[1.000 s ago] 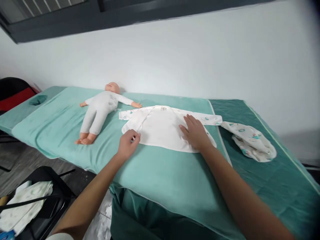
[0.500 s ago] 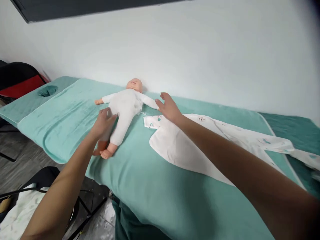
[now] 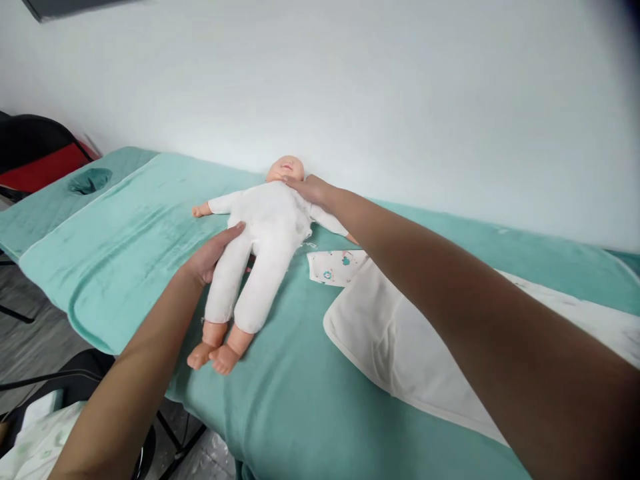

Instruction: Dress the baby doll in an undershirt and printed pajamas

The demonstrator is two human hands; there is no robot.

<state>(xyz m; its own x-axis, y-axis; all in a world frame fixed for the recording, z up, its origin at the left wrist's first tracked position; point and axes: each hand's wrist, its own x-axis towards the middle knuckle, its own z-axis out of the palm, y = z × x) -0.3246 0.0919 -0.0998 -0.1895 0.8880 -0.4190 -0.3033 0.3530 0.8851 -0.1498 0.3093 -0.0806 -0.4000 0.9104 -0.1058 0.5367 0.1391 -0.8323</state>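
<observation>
A baby doll (image 3: 275,207) with a white cloth body lies face up on the green bed cover, its arms spread and bare feet toward me. My left hand (image 3: 217,253) holds the doll's hip and upper thigh, thumb on top, the other fingers hidden beneath. At the neck and shoulder, my right hand (image 3: 307,189) grips the doll, with its thumb near the chin; its remaining fingers are mostly out of sight. A white baby garment (image 3: 370,327) with a printed sleeve lies spread out to the right, partly covered by my right forearm.
The green-covered bed (image 3: 135,247) stands against a white wall and has a face hole (image 3: 90,181) at its far left end. A black and red chair (image 3: 45,163) is beyond that end. White printed cloth (image 3: 47,433) rests on a dark seat at lower left.
My right hand has moved from beside the doll's arm to its neck and shoulder. My left hand has closed on its hip. The view has shifted closer to the doll.
</observation>
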